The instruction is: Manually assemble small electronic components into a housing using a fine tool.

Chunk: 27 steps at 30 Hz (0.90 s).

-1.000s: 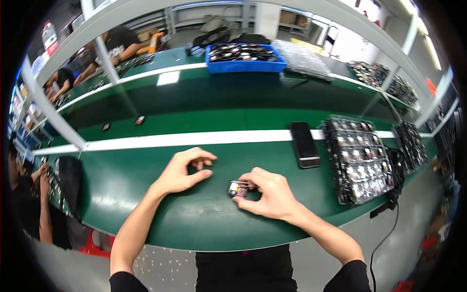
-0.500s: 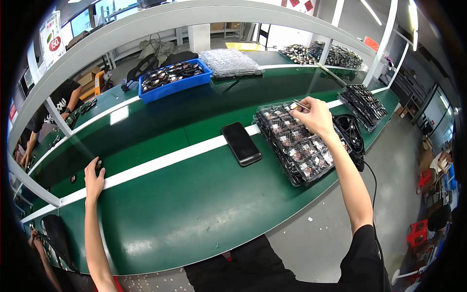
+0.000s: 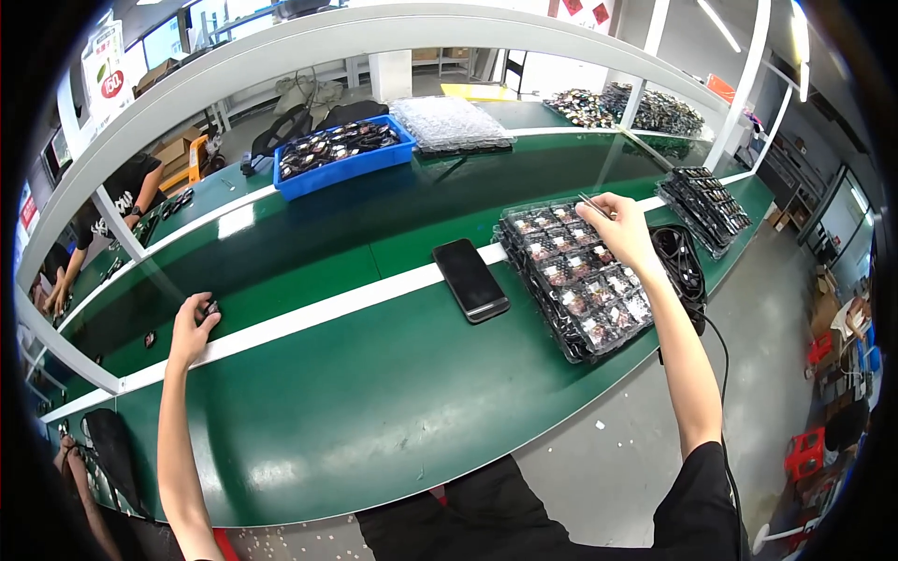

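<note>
My left hand (image 3: 192, 333) is at the left of the green bench, beyond the white strip. Its thumb and fingers close on a small dark part (image 3: 212, 308). A similar small part (image 3: 150, 339) lies on the green surface to its left. At the right, my right hand (image 3: 621, 229) pinches metal tweezers (image 3: 593, 206) above the far side of a stack of clear plastic trays (image 3: 572, 266). Small parts with pale and copper-coloured spots fill the top tray's compartments. Whether the tweezer tips hold anything is too small to tell.
A black phone (image 3: 470, 280) lies left of the trays. Coiled black cable (image 3: 680, 262) and another tray stack (image 3: 703, 208) are to their right. Farther back stand a blue bin (image 3: 344, 168) of parts and stacked clear trays (image 3: 452, 124). Another person's arm (image 3: 77, 266) reaches in at far left.
My left hand has shifted slightly right and curled its fingers around the small dark part. My right hand has moved a little right over the trays, still pinching the tweezers.
</note>
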{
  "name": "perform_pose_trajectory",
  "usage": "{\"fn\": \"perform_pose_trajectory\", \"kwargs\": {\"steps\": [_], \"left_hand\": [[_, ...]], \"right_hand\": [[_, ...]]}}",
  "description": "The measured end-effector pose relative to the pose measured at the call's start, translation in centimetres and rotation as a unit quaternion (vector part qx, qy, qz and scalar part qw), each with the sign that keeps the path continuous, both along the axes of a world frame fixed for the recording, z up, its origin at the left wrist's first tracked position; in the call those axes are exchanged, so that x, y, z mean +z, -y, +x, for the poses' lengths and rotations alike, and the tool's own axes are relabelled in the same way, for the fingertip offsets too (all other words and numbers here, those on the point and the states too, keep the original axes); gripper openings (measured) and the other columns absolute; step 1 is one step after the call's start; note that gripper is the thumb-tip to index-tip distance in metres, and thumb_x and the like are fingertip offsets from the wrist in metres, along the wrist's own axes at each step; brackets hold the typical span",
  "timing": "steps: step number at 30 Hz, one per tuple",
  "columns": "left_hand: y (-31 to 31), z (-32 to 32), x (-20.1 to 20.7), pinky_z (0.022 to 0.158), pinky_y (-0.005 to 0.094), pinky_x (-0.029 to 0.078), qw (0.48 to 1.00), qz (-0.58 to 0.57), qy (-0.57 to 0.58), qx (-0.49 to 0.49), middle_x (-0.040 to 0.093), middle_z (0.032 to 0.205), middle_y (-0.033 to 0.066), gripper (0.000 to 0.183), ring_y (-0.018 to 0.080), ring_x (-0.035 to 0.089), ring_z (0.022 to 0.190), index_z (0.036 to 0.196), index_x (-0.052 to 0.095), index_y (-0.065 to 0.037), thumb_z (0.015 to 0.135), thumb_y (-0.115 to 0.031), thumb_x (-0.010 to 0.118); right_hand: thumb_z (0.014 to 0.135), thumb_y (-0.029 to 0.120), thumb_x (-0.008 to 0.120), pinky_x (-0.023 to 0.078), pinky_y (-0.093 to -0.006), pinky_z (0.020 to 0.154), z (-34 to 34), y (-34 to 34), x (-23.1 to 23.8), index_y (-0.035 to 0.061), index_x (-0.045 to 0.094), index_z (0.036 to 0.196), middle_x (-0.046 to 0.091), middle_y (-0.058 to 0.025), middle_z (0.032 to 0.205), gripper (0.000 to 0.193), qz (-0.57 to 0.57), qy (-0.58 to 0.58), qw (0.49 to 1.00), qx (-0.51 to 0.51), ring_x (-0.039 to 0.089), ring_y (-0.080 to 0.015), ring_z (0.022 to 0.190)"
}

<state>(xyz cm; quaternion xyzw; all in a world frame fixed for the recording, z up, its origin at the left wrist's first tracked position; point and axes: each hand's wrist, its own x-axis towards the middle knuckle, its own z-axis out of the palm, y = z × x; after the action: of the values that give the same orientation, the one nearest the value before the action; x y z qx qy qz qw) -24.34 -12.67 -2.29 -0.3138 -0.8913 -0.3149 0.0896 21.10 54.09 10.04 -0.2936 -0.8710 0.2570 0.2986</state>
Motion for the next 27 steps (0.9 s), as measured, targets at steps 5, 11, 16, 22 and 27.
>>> {"fn": "perform_pose_trajectory", "kwargs": {"steps": [5,11,16,22,27], "left_hand": [[-11.0,14.8,2.4,0.106,0.0440,0.051,0.972,-0.006,-0.003,-0.234,0.067,0.122,0.0138,0.047,0.0327,0.065,0.118,0.139,0.071,-0.007,0.096,-0.018,0.085],[-15.0,23.8,3.5,0.093,0.0394,0.049,0.955,-0.080,-0.014,-0.284,0.064,0.117,0.0066,0.058,0.0273,0.063,0.106,0.128,0.079,-0.014,0.082,-0.044,0.098],[-13.6,23.2,1.7,0.096,0.0412,0.051,0.957,-0.031,0.027,-0.287,0.067,0.116,0.0047,0.059,0.0274,0.064,0.107,0.128,0.079,-0.018,0.078,-0.042,0.101],[-13.0,22.5,2.0,0.099,0.0408,0.049,0.952,-0.032,0.085,-0.293,0.070,0.119,0.0045,0.054,0.0268,0.066,0.111,0.129,0.078,-0.013,0.082,-0.032,0.099],[-13.1,22.1,1.3,0.093,0.0385,0.046,0.948,0.014,0.077,-0.309,0.072,0.114,0.0022,0.051,0.0248,0.068,0.108,0.128,0.078,-0.013,0.083,-0.026,0.098]], "right_hand": [[0.111,0.018,0.071,0.047,-0.0253,0.071,-2.7,13.9,0.6,-0.0019,0.079,0.120,0.067,0.0025,0.081,0.023,-0.173,-0.069,0.964,0.191,0.058,-0.0042,0.078],[0.113,0.019,0.069,0.050,-0.0237,0.056,-7.5,25.6,-4.6,-0.0023,0.079,0.130,0.071,-0.0007,0.088,0.028,-0.248,0.005,0.897,0.367,0.062,-0.0051,0.068],[0.112,0.016,0.072,0.057,-0.0258,0.059,-10.5,28.4,-9.4,-0.0035,0.081,0.126,0.077,-0.0055,0.091,0.026,-0.352,-0.004,0.857,0.376,0.070,-0.0080,0.072],[0.106,0.009,0.080,0.055,-0.0232,0.057,-10.1,28.5,-11.4,-0.0030,0.085,0.118,0.078,-0.0069,0.087,0.017,-0.426,-0.039,0.834,0.350,0.069,-0.0074,0.066],[0.101,0.001,0.083,0.042,-0.0234,0.058,-9.9,28.5,-11.5,-0.0026,0.087,0.113,0.070,-0.0001,0.081,0.013,-0.339,-0.040,0.868,0.360,0.058,-0.0023,0.069]]}}
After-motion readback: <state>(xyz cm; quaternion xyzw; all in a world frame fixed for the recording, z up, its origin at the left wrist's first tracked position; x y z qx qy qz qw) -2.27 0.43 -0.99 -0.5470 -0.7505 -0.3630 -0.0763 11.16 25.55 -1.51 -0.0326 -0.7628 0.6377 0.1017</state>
